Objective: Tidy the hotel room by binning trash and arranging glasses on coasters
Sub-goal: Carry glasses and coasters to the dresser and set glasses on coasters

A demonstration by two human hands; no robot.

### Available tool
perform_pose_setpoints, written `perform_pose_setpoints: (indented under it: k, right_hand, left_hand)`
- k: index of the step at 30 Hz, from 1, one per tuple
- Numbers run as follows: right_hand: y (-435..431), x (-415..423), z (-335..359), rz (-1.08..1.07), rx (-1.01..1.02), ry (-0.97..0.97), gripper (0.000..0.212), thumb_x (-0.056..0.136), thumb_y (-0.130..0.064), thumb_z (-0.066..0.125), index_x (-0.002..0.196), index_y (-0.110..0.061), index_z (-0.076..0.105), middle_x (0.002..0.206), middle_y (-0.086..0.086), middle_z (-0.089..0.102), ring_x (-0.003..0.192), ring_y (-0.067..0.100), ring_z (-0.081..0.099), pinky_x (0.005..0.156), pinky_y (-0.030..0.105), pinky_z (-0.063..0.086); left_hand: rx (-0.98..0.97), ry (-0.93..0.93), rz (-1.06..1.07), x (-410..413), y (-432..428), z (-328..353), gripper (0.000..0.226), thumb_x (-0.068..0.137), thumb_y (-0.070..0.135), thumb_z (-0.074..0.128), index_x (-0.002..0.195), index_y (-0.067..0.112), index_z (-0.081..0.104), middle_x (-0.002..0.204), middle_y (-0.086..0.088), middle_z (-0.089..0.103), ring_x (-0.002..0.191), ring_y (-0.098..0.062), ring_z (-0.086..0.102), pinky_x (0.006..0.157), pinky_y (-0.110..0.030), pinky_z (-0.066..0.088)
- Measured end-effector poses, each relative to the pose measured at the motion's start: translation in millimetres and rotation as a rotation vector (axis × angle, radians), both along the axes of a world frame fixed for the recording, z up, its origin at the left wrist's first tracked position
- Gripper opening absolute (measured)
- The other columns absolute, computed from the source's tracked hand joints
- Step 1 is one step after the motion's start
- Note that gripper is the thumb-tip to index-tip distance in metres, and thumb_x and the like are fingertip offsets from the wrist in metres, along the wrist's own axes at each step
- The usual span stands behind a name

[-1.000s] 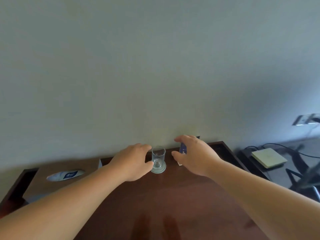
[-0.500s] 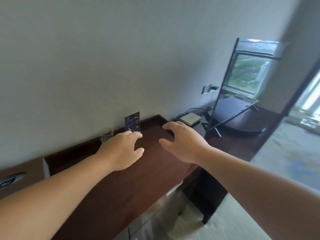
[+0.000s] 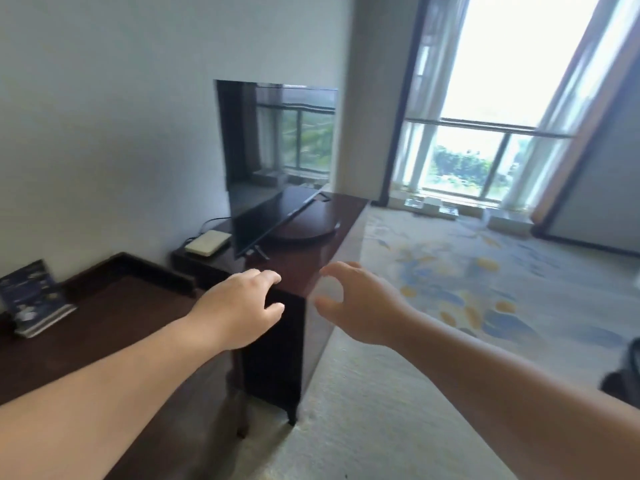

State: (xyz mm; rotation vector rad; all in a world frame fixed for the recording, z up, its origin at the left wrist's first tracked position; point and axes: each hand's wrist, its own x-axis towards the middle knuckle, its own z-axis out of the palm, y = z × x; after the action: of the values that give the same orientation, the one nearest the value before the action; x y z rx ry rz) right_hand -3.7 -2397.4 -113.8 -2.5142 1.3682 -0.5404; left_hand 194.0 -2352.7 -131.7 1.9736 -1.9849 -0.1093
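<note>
Carpet: a pale carpet (image 3: pixel 467 306) with blue and yellow flowers covered the floor on the right, up to the far window.
Window: a tall bright window (image 3: pixel 485 133) stood at the far right; some small pale things lay at its foot, too blurred to name.
Cabinet: a long dark cabinet (image 3: pixel 311 268) ran along the left wall toward the window.
Television: a black television (image 3: pixel 273 150) stood on the far part of the cabinet, switched off.
Desk: a dark desk (image 3: pixel 114 313) was near on the left, touching the cabinet's near end.
Left hand: the left hand (image 3: pixel 242 310) hung over the right end of the desk, fingers loosely bent, holding nothing.
Right hand: the right hand (image 3: pixel 356 303) hung just beside it, over the cabinet's edge and the carpet, fingers loosely spread, also holding nothing.
Blue card: a blue card (image 3: pixel 29 292) leaned at the wall on the far left of the desk.
Pale box: a flat pale box (image 3: pixel 207 242) lay left of the television, with a cable.
Task's things: no glass, coaster, trash or bin was in sight.
Progress: it could not be judged from here. With both hands free and turned toward the room, the person was probably between two steps and looking for the next item.
</note>
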Motion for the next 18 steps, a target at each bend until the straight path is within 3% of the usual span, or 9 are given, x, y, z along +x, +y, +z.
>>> perform_pose_setpoints:
  k: [6, 12, 18]
  right_hand:
    - [-5, -139, -5, -0.215, 0.012, -0.007, 0.052, 0.087, -0.050, 0.055, 0.134, -0.030, 0.047, 0.136, -0.006, 0.048, 0.122, 0.018, 0.048, 0.084, 0.026, 0.033]
    - [1, -242, -10, -0.445, 0.054, -0.009, 0.054, 0.086, -0.052, 0.054, 0.135, -0.030, 0.045, 0.139, -0.006, 0.046, 0.123, 0.016, 0.047, 0.090, 0.031, 0.039]
    - [15, -301, -17, -0.597, 0.100, -0.040, 0.055, 0.089, -0.049, 0.054, 0.137, -0.024, 0.045, 0.140, -0.005, 0.045, 0.123, 0.014, 0.046, 0.100, 0.033, 0.041]
  left_hand:
    - [0.011, 0.004, -0.234, -138, -50, -11, 0.052, 0.090, 0.044, 0.053, 0.138, 0.026, 0.042, 0.130, 0.005, 0.053, 0.120, -0.013, 0.050, 0.096, -0.030, 0.043]
    - [0.020, -0.028, -0.433, -238, -83, -15, 0.054, 0.089, 0.045, 0.054, 0.139, 0.028, 0.042, 0.139, 0.007, 0.049, 0.128, -0.013, 0.045, 0.104, -0.030, 0.037]
    - [0.035, -0.066, -0.619, -308, -113, -21, 0.055, 0.090, 0.050, 0.051, 0.140, 0.031, 0.040, 0.140, 0.009, 0.048, 0.125, -0.013, 0.048, 0.100, -0.032, 0.042]
